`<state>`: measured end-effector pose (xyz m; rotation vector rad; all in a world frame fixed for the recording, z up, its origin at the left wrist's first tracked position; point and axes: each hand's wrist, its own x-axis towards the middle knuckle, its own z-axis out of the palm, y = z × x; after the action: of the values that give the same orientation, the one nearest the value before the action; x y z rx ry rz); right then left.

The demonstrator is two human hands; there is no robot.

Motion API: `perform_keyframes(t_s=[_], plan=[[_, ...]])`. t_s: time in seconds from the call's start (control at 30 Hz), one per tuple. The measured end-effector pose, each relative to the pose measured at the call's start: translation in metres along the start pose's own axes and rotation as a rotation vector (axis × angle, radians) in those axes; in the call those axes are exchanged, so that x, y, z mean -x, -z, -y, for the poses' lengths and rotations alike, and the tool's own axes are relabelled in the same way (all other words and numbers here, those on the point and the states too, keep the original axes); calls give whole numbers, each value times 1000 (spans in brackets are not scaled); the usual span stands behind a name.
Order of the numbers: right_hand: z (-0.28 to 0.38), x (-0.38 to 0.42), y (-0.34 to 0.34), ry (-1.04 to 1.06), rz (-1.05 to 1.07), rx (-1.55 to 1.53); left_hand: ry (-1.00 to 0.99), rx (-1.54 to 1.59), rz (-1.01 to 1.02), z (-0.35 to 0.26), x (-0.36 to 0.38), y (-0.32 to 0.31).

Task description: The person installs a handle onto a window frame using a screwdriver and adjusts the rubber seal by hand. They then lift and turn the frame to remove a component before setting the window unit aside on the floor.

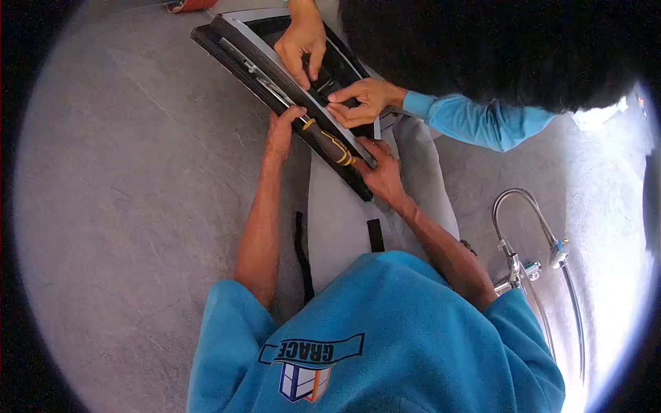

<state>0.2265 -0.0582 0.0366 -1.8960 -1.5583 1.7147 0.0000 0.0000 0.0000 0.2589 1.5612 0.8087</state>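
Note:
A dark frame (265, 51) with pale strips lies slanted across my lap. My left hand (281, 134) grips its near edge, fingers closed around the rim beside the screwdriver's shaft. At the lower right end, my right hand (383, 173) is closed on the same frame, its fingertips by the handle's end. A screwdriver (329, 143) with a brown and yellow handle rests along the frame between my hands. Over the frame's middle, a co-worker's two hands (303, 45) pinch at a small dark part that I cannot make out.
The co-worker's head and blue sleeve (475, 120) reach in from the upper right. A metal tap with flexible hoses (516, 265) stands at the right. A reddish container (190, 5) sits at the top edge. Grey floor (124, 206) spreads at the left.

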Motion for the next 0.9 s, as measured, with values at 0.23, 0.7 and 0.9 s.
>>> perform_keyframes(t_s=[0.23, 0.7, 0.9], plan=[[2, 4, -3, 14, -49, 22, 52, -31, -9, -5, 8, 0], [9, 3, 2, -3, -19, -2, 95, 14, -40, 13, -2, 10], [-1, 3, -4, -16, -17, 14, 75, -40, -25, 4, 1, 7]])
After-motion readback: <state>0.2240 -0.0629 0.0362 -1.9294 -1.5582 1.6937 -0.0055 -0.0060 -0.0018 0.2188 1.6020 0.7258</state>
